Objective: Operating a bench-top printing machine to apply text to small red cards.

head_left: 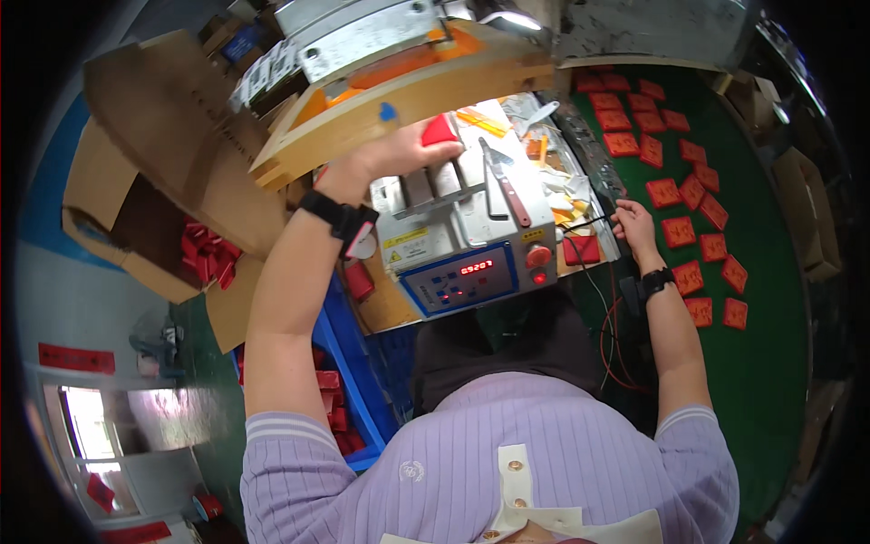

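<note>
My left hand [405, 152] reaches under the raised wooden screen frame [408, 102] and is closed on a small red box [439, 131]. It holds the box over the metal holder [433, 198] on top of the white printing machine [471, 234]. A palette knife with a brown handle [517, 201] and a hex key [495, 198] lie to the right of that holder. My right hand [637, 228] is at the near-left edge of the green conveyor belt [752, 195], its fingers loosely bent and apart, with nothing visible in them.
Several red printed pieces [677, 232] lie on the belt. Stained paper scraps [566, 186] and a red piece [581, 250] lie beside the machine. Left stand an open cardboard box [136, 222] and a blue crate [362, 399], both holding red boxes. Cables [605, 317] hang at the right.
</note>
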{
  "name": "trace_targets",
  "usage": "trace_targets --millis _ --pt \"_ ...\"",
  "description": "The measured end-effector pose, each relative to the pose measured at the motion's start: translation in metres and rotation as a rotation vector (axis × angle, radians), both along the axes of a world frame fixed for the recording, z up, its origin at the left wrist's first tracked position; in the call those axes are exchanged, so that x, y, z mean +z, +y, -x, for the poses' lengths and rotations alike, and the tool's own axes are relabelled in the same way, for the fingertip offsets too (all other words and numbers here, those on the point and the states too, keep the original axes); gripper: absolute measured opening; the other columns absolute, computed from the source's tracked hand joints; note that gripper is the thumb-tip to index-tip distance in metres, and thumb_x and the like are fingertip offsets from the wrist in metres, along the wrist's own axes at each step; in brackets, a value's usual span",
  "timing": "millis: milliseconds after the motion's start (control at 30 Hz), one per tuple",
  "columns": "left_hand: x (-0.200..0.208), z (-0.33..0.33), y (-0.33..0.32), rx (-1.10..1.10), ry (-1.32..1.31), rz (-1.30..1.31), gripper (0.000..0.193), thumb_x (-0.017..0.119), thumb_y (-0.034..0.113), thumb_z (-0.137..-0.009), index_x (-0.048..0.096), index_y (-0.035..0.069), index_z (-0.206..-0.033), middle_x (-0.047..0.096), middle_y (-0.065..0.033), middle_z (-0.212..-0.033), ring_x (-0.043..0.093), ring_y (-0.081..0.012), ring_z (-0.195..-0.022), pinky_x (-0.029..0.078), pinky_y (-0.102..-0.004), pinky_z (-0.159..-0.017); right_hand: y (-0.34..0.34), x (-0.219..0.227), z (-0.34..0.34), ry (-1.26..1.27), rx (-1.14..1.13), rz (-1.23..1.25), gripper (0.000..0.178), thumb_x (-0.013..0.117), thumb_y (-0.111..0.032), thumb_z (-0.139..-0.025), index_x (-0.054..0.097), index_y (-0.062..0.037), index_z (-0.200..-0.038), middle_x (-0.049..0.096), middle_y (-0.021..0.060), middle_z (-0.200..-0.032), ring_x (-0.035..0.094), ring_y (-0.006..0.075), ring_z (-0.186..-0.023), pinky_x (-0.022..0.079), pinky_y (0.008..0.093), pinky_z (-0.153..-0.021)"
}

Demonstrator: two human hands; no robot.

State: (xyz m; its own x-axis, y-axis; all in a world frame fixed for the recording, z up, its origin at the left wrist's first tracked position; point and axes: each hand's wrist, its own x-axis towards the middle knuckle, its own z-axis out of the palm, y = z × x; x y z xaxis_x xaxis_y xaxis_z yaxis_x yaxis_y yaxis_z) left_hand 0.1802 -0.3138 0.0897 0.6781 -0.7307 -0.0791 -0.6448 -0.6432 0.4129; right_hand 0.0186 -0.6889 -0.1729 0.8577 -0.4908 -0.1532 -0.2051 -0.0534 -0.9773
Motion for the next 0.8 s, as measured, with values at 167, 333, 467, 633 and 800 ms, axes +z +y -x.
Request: trace_targets --millis 167,333,467,633,800 --pt "-0.002 -0.009 0.008 -0.006 0.123 0.014 0.084 0.049 0.064 -0.079 0.03 0.006 -0.137 0.035 -0.0196 -0.137 0.034 -0.0337 -0.126 0.029 -0.037 -0.104 0.005 0.0 -0.005 -0.009 0.015 -0.017 0.028 0.054 -0.014 -0.085 0.054 0.0013 -0.109 0.061 0.0068 -0.076 0.055 0.0081 -0.053 0.044 0.0194 -0.045" --pt "-0.005 -0.014 0.01 -0.01 0.17 -0.023 0.085 0.043 0.067 -0.08 0.026 0.009 -0.14 0.029 -0.0187 -0.141 0.03 -0.032 -0.129 0.025 -0.0365 -0.106 0.007 0.001 -0.004 -0.005 0.012 -0.008 0.027 0.054 -0.013 -0.085 0.054 0.0011 -0.108 0.061 0.0071 -0.076 0.055 0.0084 -0.052 0.044 0.0193 -0.044" --pt "-0.007 -0.014 0.011 -0.033 0.131 -0.014 0.084 0.042 0.066 -0.081 0.023 0.011 -0.141 0.031 -0.019 -0.14 0.032 -0.0331 -0.128 0.028 -0.0376 -0.104 0.002 -0.001 0.0 -0.018 0.006 0.015 0.025 0.054 -0.013 -0.086 0.055 0.0003 -0.107 0.061 0.0067 -0.077 0.055 0.0076 -0.052 0.045 0.0183 -0.044" --pt "-0.032 -0.025 0.018 -0.037 -0.135 -0.217 0.086 0.039 0.068 -0.081 0.018 0.011 -0.142 0.022 -0.0185 -0.144 0.021 -0.037 -0.132 0.018 -0.0423 -0.108 0.001 -0.001 -0.002 -0.008 0.028 -0.006 0.025 0.053 -0.013 -0.086 0.053 0.0003 -0.108 0.061 0.0059 -0.077 0.054 0.007 -0.051 0.044 0.0177 -0.044" --pt "-0.035 -0.017 0.018 -0.023 -0.212 -0.243 0.086 0.038 0.066 -0.083 0.019 0.006 -0.141 0.021 -0.0191 -0.144 0.019 -0.0365 -0.133 0.017 -0.041 -0.109 0.001 0.002 -0.003 -0.004 0.025 0.022 0.025 0.053 -0.012 -0.087 0.053 0.0015 -0.108 0.061 0.0059 -0.077 0.054 0.0069 -0.051 0.043 0.0169 -0.043"
